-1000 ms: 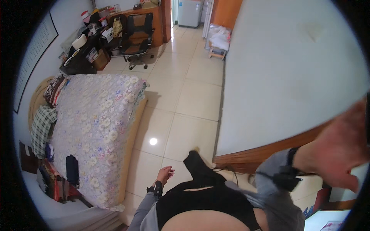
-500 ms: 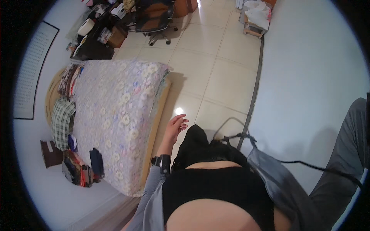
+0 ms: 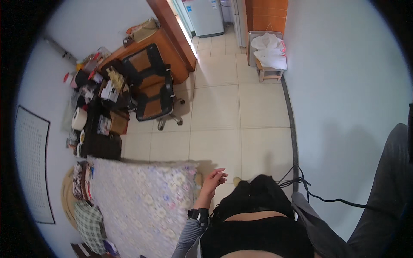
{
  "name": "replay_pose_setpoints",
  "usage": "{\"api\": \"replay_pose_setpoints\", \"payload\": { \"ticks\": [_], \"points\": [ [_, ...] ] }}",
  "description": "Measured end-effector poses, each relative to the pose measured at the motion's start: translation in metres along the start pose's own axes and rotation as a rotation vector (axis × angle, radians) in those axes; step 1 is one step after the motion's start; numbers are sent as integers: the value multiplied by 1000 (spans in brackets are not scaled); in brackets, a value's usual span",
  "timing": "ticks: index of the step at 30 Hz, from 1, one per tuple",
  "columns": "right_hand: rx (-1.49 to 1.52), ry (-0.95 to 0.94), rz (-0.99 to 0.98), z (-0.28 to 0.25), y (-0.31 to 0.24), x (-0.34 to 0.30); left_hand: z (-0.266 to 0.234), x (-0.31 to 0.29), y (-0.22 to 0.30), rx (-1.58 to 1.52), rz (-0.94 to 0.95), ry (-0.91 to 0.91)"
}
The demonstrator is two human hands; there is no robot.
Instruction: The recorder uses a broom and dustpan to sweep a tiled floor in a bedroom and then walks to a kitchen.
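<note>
My left hand (image 3: pixel 214 179) hangs in the air beside the near corner of a bed with a floral sheet (image 3: pixel 142 202). It holds nothing; its fingers are loosely bent and apart. A black band with a small device (image 3: pixel 199 216) is strapped round that wrist. Only the bent grey sleeve (image 3: pixel 378 176) of my right arm shows at the far right, and my right hand is out of view. A black cable (image 3: pixel 331 200) runs from that side toward the foot of the wall, beside my black trousers (image 3: pixel 254 195).
A wheeled office chair (image 3: pixel 152 94) stands ahead left, by a dark cabinet (image 3: pixel 103 144) loaded with things. A small wooden stool (image 3: pixel 270 75) with white bags is against the right wall (image 3: pixel 340 86). Tiled floor (image 3: pixel 215 105) leads to a white appliance (image 3: pixel 204 19). A checked pillow (image 3: pixel 88 221) lies at left.
My view has moved forward along the floor and tilted up; the bed now sits lower, and the chair, stool and far doorway show more fully. My left hand stays empty beside the bed.
</note>
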State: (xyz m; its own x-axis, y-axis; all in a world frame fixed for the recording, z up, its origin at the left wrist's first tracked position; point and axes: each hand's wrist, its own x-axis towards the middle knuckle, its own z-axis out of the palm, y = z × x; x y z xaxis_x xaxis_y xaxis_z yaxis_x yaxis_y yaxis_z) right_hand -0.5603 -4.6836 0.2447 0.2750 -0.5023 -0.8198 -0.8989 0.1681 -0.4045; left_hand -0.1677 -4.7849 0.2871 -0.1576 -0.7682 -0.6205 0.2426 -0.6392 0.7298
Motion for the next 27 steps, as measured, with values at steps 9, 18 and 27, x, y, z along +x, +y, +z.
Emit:
{"api": "replay_pose_setpoints", "payload": {
  "ticks": [9,18,27],
  "points": [
    [144,46,-307,-195,-157,177,-13,194,160,122,-40,-62],
    [50,-44,-278,-412,-170,268,-3,362,309,-10,-8,51],
    [51,120,-1055,-723,-352,323,-35,536,414,-120,-127,74]
  ]
}}
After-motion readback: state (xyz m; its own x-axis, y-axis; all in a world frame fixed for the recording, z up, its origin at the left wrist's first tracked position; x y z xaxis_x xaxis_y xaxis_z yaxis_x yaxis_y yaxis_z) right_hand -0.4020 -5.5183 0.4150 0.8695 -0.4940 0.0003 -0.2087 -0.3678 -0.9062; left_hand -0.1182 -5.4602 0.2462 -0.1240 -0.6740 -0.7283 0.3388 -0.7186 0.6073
